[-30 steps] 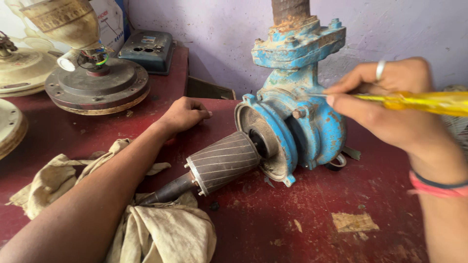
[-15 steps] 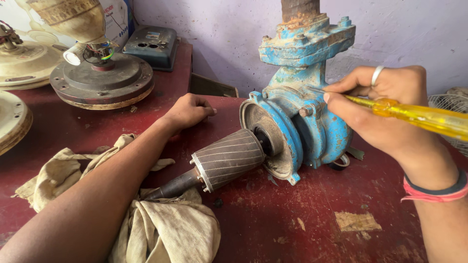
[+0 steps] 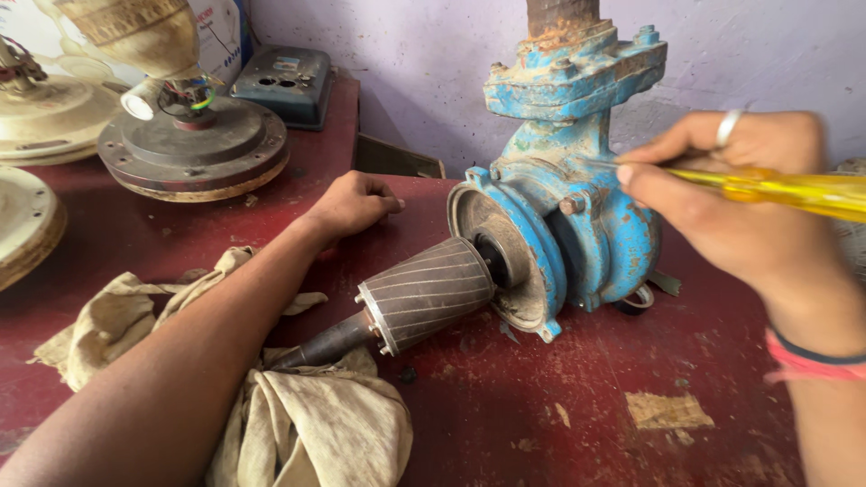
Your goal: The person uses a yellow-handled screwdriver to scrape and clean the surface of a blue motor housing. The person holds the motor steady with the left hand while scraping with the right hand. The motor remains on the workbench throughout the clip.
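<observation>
Nearest to me, at six to seven o'clock, a crumpled beige cotton rag (image 3: 298, 424) is lying on the worn dark-red table top (image 3: 559, 424), and my left forearm is passing over it. The rusty steel shaft (image 3: 327, 344) is resting its tip on that rag and is running up toward two o'clock into the ribbed grey cylindrical metal rotor (image 3: 424, 293). The rotor is sitting at the centre, its far end entering the round open face of the chipped blue cast-iron pump housing (image 3: 577, 225), which is standing upright on the table at about one o'clock.

I am resting my left hand (image 3: 350, 206) on the table at eleven o'clock of the rotor, fingers curled loosely into a narrow fist, holding nothing and lying just beside the housing without touching it. I am gripping a yellow translucent-handled screwdriver (image 3: 776, 188) in my right hand (image 3: 722, 198) at three o'clock, fingers closed around it; its thin metal tip is pointing at the upper side of the housing, though I cannot tell whether it is touching.

Farther off, at ten o'clock, a round grey-brown fan motor disc (image 3: 194, 149) is sitting on the table, with cream-coloured fan parts (image 3: 41, 117) at nine o'clock. A dark blue-grey switch box (image 3: 289, 81) is lying at eleven o'clock against the pale lilac wall (image 3: 406, 63).
</observation>
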